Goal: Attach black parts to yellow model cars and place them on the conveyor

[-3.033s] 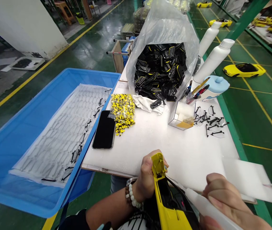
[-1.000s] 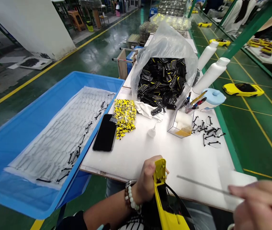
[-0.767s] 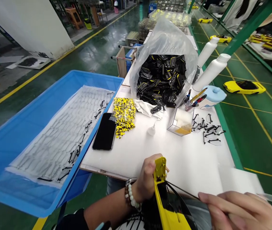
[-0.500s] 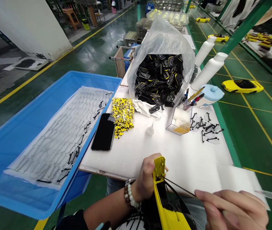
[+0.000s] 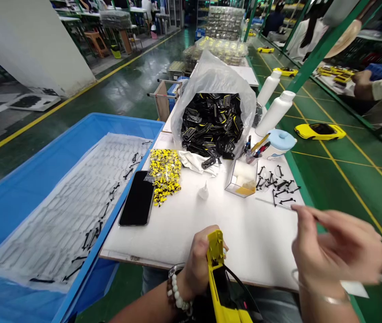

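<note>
My left hand (image 5: 199, 253) is closed around the front end of a yellow toy car body (image 5: 215, 251), just beyond the table's near edge. Its raised yellow flap stands up beside my thumb. A thin black strip curves along the car's right side. To the right, my right hand (image 5: 335, 244), slightly blurred, is raised over the table edge with its fingertips pinched. A thin stick (image 5: 273, 203) extends leftward from them, below the small black parts (image 5: 280, 186) scattered on the white table. The car's lower end is cut off by the frame.
A plastic bag of black parts (image 5: 211, 125), small yellow-black pieces (image 5: 164, 172), a phone (image 5: 137, 198), a small dropper bottle (image 5: 203, 192) and a little box (image 5: 241, 179) lie on the table. A blue tray (image 5: 59, 130) stands left; yellow cars (image 5: 320, 131) sit on the green line at right.
My right hand has drawn the thin stick away from the car, moving up and right toward the scattered black parts. My left hand still holds the car. The camera view has shifted.
</note>
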Tool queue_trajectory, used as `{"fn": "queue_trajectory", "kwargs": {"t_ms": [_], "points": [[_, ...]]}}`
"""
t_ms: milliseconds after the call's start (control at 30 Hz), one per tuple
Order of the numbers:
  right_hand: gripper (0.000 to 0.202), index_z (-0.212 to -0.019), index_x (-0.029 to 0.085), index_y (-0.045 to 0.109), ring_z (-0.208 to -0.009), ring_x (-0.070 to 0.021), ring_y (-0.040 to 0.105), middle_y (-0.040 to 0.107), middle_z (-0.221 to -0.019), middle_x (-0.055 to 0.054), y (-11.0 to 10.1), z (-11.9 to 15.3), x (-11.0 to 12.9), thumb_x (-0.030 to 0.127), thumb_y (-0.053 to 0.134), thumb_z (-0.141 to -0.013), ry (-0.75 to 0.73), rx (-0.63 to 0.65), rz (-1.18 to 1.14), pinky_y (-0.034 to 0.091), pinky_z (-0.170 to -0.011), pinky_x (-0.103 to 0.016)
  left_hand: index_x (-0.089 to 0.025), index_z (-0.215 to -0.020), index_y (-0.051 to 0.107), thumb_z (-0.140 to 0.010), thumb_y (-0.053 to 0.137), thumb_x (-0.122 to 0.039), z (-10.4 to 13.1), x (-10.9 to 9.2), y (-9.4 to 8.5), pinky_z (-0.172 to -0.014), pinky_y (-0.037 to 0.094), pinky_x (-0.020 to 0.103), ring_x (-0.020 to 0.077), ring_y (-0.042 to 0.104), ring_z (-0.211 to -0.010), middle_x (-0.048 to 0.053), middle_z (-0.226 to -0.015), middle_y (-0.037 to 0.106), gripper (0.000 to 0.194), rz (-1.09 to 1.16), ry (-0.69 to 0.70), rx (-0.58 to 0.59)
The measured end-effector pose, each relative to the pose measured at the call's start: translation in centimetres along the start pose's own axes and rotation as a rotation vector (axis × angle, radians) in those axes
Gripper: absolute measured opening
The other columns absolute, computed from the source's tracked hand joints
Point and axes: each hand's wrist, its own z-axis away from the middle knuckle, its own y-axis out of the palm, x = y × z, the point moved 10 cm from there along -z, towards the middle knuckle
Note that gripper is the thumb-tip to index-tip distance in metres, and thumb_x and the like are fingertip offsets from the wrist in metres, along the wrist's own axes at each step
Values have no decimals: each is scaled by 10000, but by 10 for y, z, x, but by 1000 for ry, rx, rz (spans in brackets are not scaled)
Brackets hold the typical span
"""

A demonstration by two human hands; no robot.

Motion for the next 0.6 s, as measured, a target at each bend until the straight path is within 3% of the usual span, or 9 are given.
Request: {"fn": "queue_trajectory", "kwargs": {"t_ms": [100,233,333,500,600], "points": [[188,-771,195,614,-606,-172,618,641,-634,23,42,-9,-11,226,791,-714,-92,-38,98,436,-646,-325,-150,-688,576,-883,373,-625,0,1,-1,-551,345,284,142,459,-569,13,-638,494,552,15,7,-3],[142,-797,190,597,-656,-177,615,655,-683,0,80,-7,-18,246,727,-795,-105,99,153,383,-719,-350,-149,-701,579,-876,400,-625,0,1,-2,-561,376,272,143,490,-593,20,-670,528,538,64,5,-15],[109,-817,202,601,-659,-172,617,649,-688,12,85,2,-13,234,705,-814,-146,196,184,361,-722,-342,-143,-690,589,-866,417,-631,1,-2,0,-563,380,267,139,490,-594,18,-668,524,547,69,12,-3],[141,-870,190,561,-667,-179,600,658,-717,-17,68,2,-16,199,693,-823,-113,70,226,371,-737,-352,-148,-701,578,-870,407,-635,1,-3,0,-578,401,273,147,499,-608,21,-672,533,543,36,9,0],[106,-911,201,601,-763,-229,625,690,-807,-42,91,1,-13,269,660,-856,-112,267,259,366,-762,-389,-148,-690,580,-859,409,-650,0,-4,0,-567,390,276,147,499,-591,20,-665,529,556,30,8,6]]}}
